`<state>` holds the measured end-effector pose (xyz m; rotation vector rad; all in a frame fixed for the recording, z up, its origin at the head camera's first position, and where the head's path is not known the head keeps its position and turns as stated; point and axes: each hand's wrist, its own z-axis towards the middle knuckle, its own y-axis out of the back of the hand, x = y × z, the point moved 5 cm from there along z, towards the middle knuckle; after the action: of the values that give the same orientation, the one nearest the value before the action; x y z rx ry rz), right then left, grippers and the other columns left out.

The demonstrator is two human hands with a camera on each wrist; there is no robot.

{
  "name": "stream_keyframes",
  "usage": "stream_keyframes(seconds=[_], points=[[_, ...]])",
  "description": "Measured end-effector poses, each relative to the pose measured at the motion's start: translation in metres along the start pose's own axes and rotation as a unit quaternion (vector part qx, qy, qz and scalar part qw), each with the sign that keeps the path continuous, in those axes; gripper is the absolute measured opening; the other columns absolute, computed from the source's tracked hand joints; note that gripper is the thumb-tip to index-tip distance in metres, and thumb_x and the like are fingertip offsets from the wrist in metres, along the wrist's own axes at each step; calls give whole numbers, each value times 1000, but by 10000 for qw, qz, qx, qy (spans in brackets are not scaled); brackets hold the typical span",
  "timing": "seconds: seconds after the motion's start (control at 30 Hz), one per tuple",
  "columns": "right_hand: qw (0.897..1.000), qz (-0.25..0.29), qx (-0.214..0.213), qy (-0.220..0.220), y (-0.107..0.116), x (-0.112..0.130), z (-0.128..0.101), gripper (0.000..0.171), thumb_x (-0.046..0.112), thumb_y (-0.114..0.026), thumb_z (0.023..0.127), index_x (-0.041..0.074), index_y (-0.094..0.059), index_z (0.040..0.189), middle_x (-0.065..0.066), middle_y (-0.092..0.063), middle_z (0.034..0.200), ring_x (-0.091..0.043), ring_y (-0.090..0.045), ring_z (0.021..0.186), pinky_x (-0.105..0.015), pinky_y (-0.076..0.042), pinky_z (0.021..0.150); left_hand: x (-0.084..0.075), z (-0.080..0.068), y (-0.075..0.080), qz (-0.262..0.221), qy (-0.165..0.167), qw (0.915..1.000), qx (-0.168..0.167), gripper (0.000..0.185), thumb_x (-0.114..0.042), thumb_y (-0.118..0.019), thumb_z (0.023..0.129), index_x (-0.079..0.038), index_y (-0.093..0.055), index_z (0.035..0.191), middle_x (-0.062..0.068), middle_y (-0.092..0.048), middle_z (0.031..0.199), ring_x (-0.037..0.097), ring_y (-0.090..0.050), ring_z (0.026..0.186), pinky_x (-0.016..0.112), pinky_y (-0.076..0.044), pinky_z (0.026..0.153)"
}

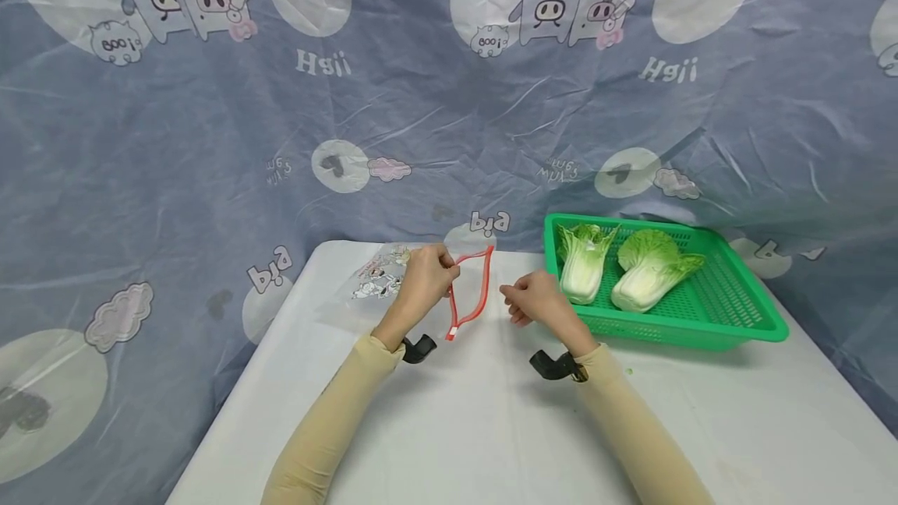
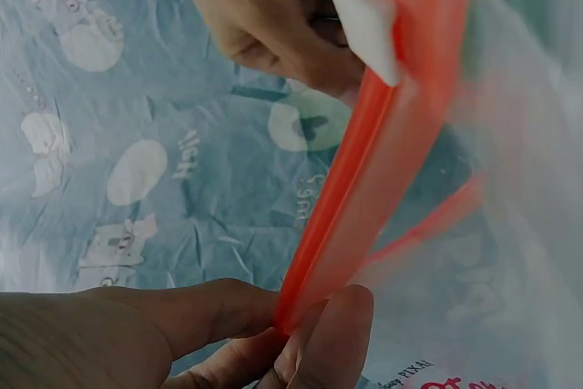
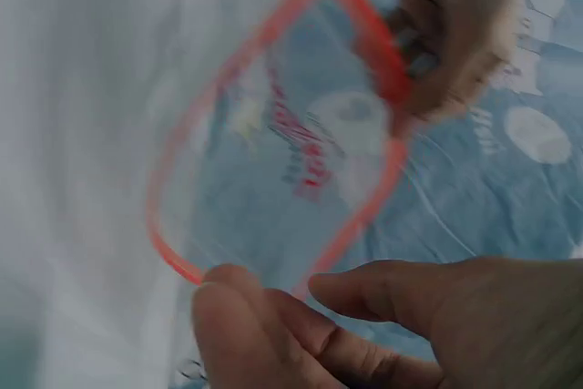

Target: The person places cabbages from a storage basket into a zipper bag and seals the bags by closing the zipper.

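A clear plastic slider bag [image 1: 379, 275] with printed cartoon figures and a red zip edge [image 1: 486, 287] lies to the left, its mouth spread into a loop. My left hand [image 1: 424, 279] pinches that red edge between thumb and fingers, as the left wrist view shows up close. A white slider [image 2: 366, 26] sits on the zip, towards the near end of the mouth. My right hand [image 1: 539, 302] is just right of the bag's mouth, apart from it in the head view. Its fingers [image 3: 232, 316] are loosely bent, with a gap to the thumb.
A green plastic basket [image 1: 765, 322] stands at the right behind my right hand. Inside lie two Chinese cabbages, one upright-looking cabbage [image 1: 584, 267] at the left and another cabbage [image 1: 648, 271] beside it. A white table [image 1: 477, 427] ends against a blue-grey printed curtain [image 1: 421, 100].
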<state>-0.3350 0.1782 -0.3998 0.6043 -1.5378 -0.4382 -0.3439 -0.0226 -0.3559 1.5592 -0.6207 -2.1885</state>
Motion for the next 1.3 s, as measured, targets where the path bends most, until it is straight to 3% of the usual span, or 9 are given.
stream_keyframes(seconds=[0.23,0.43,0.57,0.67,0.77,0.9,1.03,1.13,1.3], points=[[9986,-68,-512,72,72,-1,3,36,26,-55,97,-6,-69,92,-16,-70,74,-22,-70,62,-40,-59,66,4,1,0,-15,55,9999,134,14,-1,-64,86,-3,-62,72,10,-65,65,17,-64,45,24,-52,44],[9914,-921,-887,-281,113,-26,22,51,42,-50,97,13,-48,55,-3,-55,49,-33,-70,77,-44,-54,72,6,2,0,108,47,9998,151,14,-1,-65,85,-3,-63,72,10,-65,66,18,-65,46,24,-51,44],[9925,-845,-593,-650,121,-49,37,55,52,-44,98,18,-39,55,2,-40,50,-40,-67,89,-43,-56,74,8,1,-1,167,120,9996,207,13,-1,-66,86,-2,-63,74,11,-65,69,16,-64,45,23,-52,44],[9922,-665,-215,-1029,121,-63,46,64,58,-39,97,-2,-61,89,-24,-59,96,-46,-56,111,-46,-56,82,9,1,-2,181,116,9995,242,13,-2,-66,86,-2,-63,74,11,-65,70,13,-62,44,23,-52,44],[9877,-690,154,-1392,121,-73,53,87,62,-39,95,-12,-35,140,-34,-30,144,-47,-43,124,-49,-53,88,9,1,-3,166,112,9995,235,12,-1,-66,85,-2,-62,74,11,-65,70,12,-62,44,23,-52,44],[9823,-658,441,-1699,122,-84,60,94,59,-47,94,-11,-16,149,-34,-26,146,-46,-42,126,-49,-53,86,9,1,-6,123,167,9994,280,11,-1,-66,85,-2,-63,74,11,-65,72,14,-63,45,23,-52,44],[9829,-453,602,-1682,121,-93,63,66,53,-53,93,-6,-50,123,-23,-56,104,-32,-59,89,-40,-53,72,8,1,-6,109,182,9993,311,11,-1,-66,85,-2,-63,75,11,-65,73,15,-64,47,23,-52,45],[9838,-383,684,-1613,120,-97,66,44,49,-54,94,6,-57,87,4,-44,61,-13,-45,53,-31,-46,59,8,2,-5,105,171,9994,282,11,-1,-66,86,-2,-63,75,11,-65,73,16,-64,47,23,-52,45],[9843,-302,620,-1625,119,-102,71,39,45,-54,95,8,-57,82,8,-41,51,-7,-38,44,-29,-44,57,8,2,-4,60,155,9995,281,12,-1,-66,86,-2,-62,75,12,-65,74,17,-65,48,23,-52,46]])
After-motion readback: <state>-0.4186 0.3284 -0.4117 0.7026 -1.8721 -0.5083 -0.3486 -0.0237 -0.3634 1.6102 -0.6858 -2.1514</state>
